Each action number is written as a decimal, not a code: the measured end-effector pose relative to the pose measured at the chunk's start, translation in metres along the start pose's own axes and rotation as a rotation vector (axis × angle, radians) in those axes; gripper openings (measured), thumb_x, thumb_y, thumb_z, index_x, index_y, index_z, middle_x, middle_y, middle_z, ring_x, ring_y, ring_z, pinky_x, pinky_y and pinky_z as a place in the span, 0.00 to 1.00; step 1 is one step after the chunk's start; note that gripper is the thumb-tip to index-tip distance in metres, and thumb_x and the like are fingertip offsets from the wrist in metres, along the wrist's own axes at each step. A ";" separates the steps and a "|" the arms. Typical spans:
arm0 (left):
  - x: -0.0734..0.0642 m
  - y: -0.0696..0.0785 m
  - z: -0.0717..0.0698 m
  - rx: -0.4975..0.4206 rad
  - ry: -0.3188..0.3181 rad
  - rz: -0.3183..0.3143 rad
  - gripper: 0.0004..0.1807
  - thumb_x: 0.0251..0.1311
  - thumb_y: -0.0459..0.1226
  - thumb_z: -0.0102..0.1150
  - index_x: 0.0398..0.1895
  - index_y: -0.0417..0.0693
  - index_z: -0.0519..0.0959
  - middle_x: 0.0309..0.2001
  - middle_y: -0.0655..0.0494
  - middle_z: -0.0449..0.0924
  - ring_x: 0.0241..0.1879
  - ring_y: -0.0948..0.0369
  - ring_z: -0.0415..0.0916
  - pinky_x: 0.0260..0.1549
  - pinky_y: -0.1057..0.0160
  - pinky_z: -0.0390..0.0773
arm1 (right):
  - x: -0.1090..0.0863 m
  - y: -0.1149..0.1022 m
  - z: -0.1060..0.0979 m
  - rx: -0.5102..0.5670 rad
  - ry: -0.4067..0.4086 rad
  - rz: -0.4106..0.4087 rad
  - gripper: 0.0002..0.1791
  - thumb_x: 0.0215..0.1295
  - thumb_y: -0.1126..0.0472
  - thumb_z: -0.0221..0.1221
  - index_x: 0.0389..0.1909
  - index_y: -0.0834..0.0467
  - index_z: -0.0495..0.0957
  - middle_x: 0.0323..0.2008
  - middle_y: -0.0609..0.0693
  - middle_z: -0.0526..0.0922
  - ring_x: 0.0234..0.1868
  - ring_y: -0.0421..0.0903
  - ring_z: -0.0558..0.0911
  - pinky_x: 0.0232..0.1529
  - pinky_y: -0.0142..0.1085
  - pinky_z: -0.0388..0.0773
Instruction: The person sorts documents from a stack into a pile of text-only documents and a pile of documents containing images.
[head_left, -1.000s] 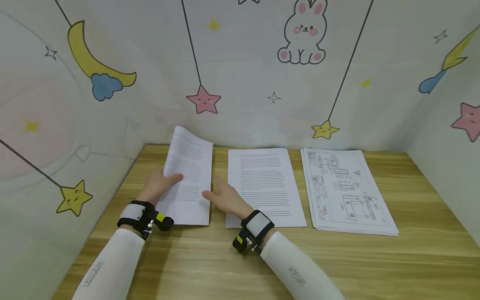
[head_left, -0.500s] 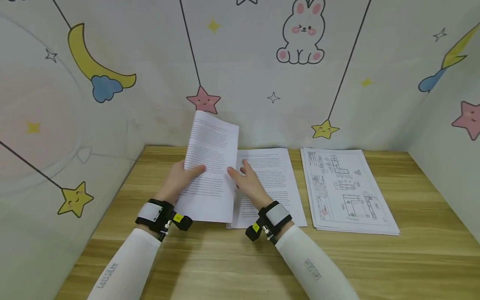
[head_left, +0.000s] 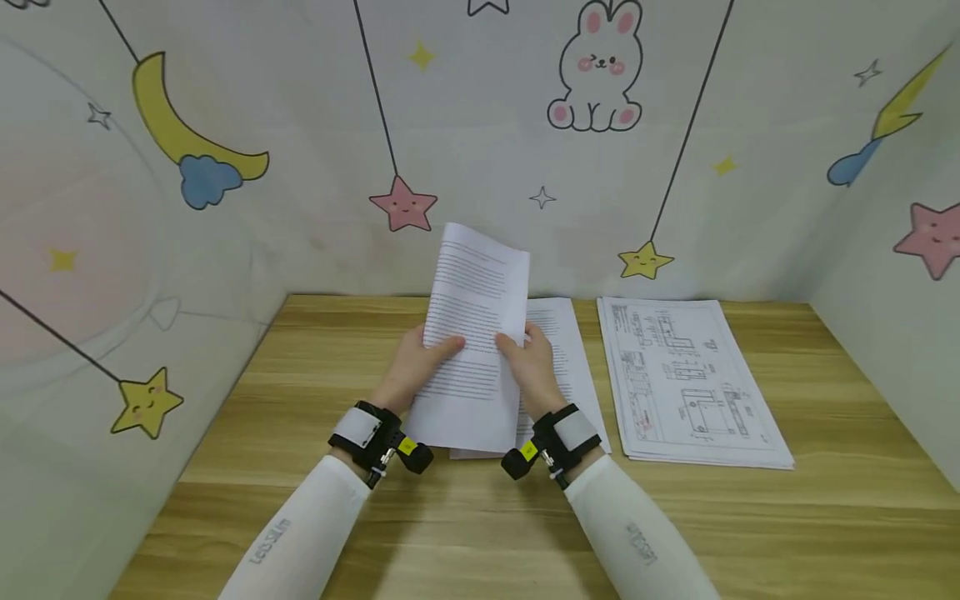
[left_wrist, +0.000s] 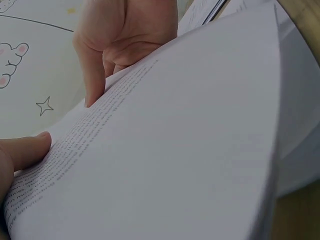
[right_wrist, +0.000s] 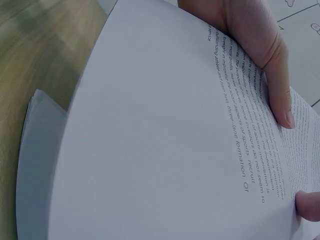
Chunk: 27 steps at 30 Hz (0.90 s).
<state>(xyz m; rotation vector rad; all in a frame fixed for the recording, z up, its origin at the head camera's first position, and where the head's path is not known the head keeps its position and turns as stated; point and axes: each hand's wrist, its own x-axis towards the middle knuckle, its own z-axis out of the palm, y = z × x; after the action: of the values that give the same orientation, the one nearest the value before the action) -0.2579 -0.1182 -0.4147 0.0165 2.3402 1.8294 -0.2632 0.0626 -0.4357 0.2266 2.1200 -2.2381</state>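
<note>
A sheaf of printed paper (head_left: 472, 333) is held up off the table, bowed along its length, lines of text facing me. My left hand (head_left: 417, 362) grips its left edge, thumb on the front and fingers hidden behind. At the right edge my right hand (head_left: 534, 367) pinches it too, thumb on the text side. Both thumbs press the printed face in the right wrist view, where the sheaf (right_wrist: 150, 125) shows a wide blank margin. Behind it, partly covered, a second stack of text pages (head_left: 566, 358) lies on the table.
A stack of technical drawings (head_left: 697, 383) lies on the right of the wooden table (head_left: 757, 533). A pale cloth wall (head_left: 495, 158) with cartoon stars, a moon and a rabbit rises behind the table and at its sides. Each wrist wears a strapped camera.
The sheaf has been lifted from the table's left side and carried right, now in front of the middle stack. My right hand has come to grip its right edge.
</note>
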 end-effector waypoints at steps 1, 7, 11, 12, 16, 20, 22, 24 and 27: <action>0.001 0.000 0.003 -0.010 -0.003 -0.004 0.24 0.66 0.50 0.60 0.60 0.50 0.74 0.47 0.43 0.85 0.35 0.56 0.87 0.33 0.54 0.86 | 0.000 0.000 -0.003 -0.001 0.013 -0.009 0.24 0.71 0.56 0.56 0.66 0.55 0.66 0.50 0.57 0.82 0.40 0.43 0.82 0.38 0.34 0.78; 0.004 0.004 0.018 -0.015 -0.033 -0.003 0.26 0.64 0.55 0.60 0.60 0.54 0.72 0.46 0.46 0.85 0.37 0.57 0.87 0.34 0.56 0.86 | -0.003 -0.008 -0.022 -0.034 0.049 -0.081 0.20 0.73 0.58 0.54 0.62 0.59 0.67 0.47 0.58 0.81 0.38 0.43 0.82 0.39 0.34 0.78; 0.005 0.006 0.025 0.004 -0.040 -0.005 0.35 0.62 0.58 0.61 0.67 0.53 0.66 0.51 0.48 0.82 0.43 0.57 0.84 0.39 0.60 0.83 | -0.004 -0.015 -0.040 -0.082 0.079 -0.098 0.20 0.74 0.57 0.53 0.63 0.57 0.66 0.49 0.56 0.81 0.40 0.43 0.82 0.39 0.34 0.78; 0.005 0.007 0.026 0.004 -0.045 -0.005 0.38 0.61 0.59 0.61 0.69 0.52 0.64 0.53 0.48 0.80 0.45 0.56 0.83 0.42 0.60 0.82 | -0.004 -0.016 -0.044 -0.090 0.085 -0.106 0.20 0.75 0.57 0.52 0.63 0.57 0.66 0.49 0.57 0.81 0.41 0.43 0.82 0.39 0.34 0.78; 0.006 0.007 0.031 0.000 -0.055 0.000 0.43 0.61 0.58 0.62 0.73 0.51 0.59 0.55 0.48 0.76 0.49 0.56 0.78 0.46 0.62 0.78 | -0.002 -0.021 -0.063 -0.123 0.104 -0.121 0.20 0.75 0.58 0.52 0.64 0.59 0.66 0.51 0.56 0.79 0.41 0.42 0.80 0.39 0.30 0.76; 0.007 0.007 0.032 -0.012 -0.043 -0.022 0.42 0.61 0.59 0.61 0.73 0.53 0.60 0.53 0.48 0.76 0.48 0.56 0.78 0.43 0.62 0.78 | 0.000 -0.025 -0.080 -0.167 0.117 -0.116 0.22 0.76 0.57 0.51 0.66 0.58 0.65 0.52 0.55 0.78 0.39 0.38 0.80 0.38 0.27 0.76; 0.009 0.008 0.032 -0.023 -0.031 -0.041 0.42 0.61 0.61 0.60 0.72 0.53 0.61 0.55 0.49 0.77 0.49 0.56 0.78 0.45 0.61 0.78 | 0.002 -0.027 -0.088 -0.172 0.112 -0.103 0.22 0.76 0.57 0.51 0.67 0.57 0.64 0.51 0.55 0.78 0.39 0.38 0.80 0.37 0.28 0.77; 0.012 0.008 0.032 -0.042 -0.021 -0.064 0.43 0.60 0.62 0.59 0.72 0.53 0.61 0.56 0.51 0.78 0.51 0.56 0.78 0.48 0.59 0.78 | 0.004 -0.027 -0.095 -0.183 0.108 -0.091 0.22 0.76 0.57 0.51 0.67 0.56 0.64 0.51 0.55 0.78 0.37 0.38 0.81 0.35 0.28 0.78; 0.015 0.007 0.032 -0.083 -0.025 -0.081 0.42 0.62 0.62 0.58 0.73 0.53 0.61 0.57 0.52 0.79 0.51 0.57 0.79 0.51 0.58 0.78 | 0.007 -0.026 -0.101 -0.202 0.098 -0.076 0.23 0.76 0.57 0.51 0.67 0.57 0.64 0.51 0.56 0.79 0.36 0.38 0.81 0.34 0.29 0.78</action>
<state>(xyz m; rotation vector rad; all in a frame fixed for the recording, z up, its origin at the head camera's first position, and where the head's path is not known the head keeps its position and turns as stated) -0.2691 -0.0840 -0.4169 -0.0652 2.2126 1.8743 -0.2659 0.1654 -0.4163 0.2542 2.4252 -2.0698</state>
